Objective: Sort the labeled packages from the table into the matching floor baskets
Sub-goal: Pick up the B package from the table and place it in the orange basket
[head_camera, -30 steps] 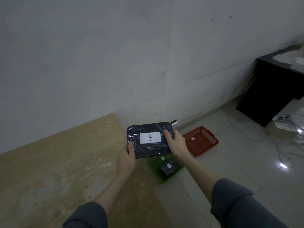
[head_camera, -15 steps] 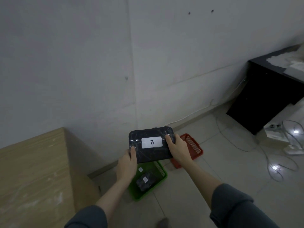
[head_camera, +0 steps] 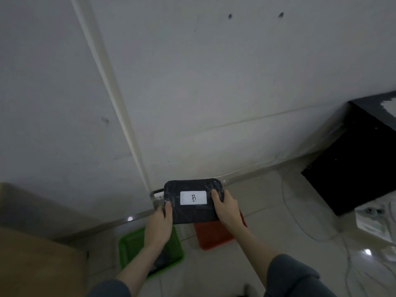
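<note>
I hold a flat black package [head_camera: 192, 213] wrapped in clear film, its white label marked "B" facing me. My left hand [head_camera: 159, 225] grips its left edge and my right hand [head_camera: 227, 207] grips its right edge. The package hangs in the air above the floor, over the gap between two baskets. The green basket [head_camera: 132, 243] lies below my left forearm, with a dark package inside it mostly hidden by the arm. The red basket [head_camera: 212, 235] lies below my right hand, partly covered by the held package.
The wooden table's corner [head_camera: 32, 264] shows at the lower left. A black cabinet [head_camera: 353, 168] stands at the right by the wall. White cables [head_camera: 300, 221] and a white box [head_camera: 372, 221] lie on the tiled floor at the right.
The view has swung right, away from the table and toward the floor baskets. The package, still held in both hands, now hangs over the baskets; the table has slid out to the lower left.
</note>
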